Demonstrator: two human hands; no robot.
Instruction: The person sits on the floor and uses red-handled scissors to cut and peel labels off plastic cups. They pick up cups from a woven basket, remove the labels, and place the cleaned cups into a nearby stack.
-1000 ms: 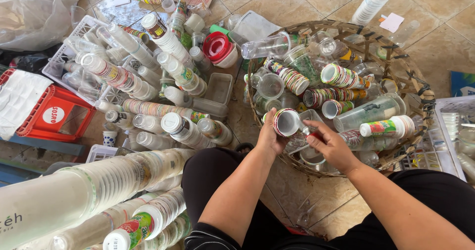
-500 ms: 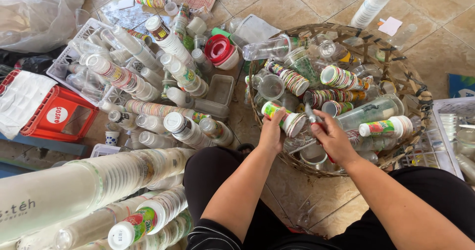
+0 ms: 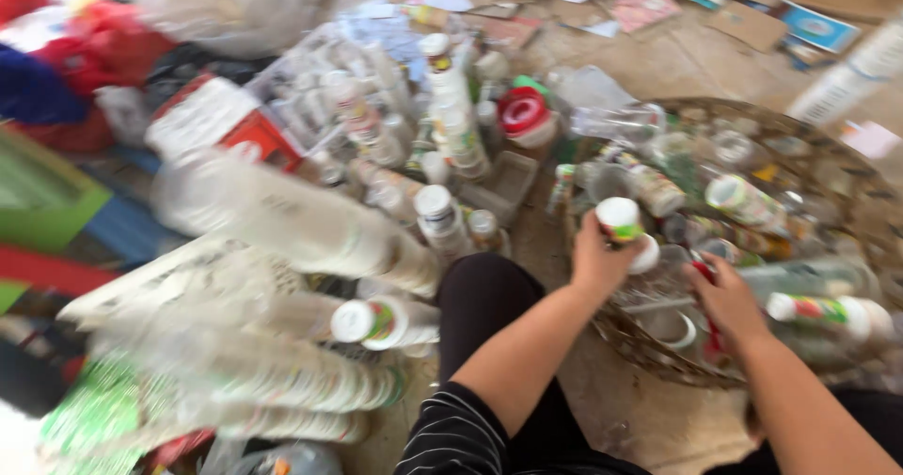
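Two hands: over wicker basket
Left hand: grips white-lidded cup
Right hand: fingers curled; contents unclear

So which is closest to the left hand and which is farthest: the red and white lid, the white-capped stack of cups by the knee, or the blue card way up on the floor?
From the left hand:
1. Red and white lid, up and slightly left, beside the basket.
2. White-capped stack of cups, to the left by the knee.
3. Blue card, far up right on the floor.
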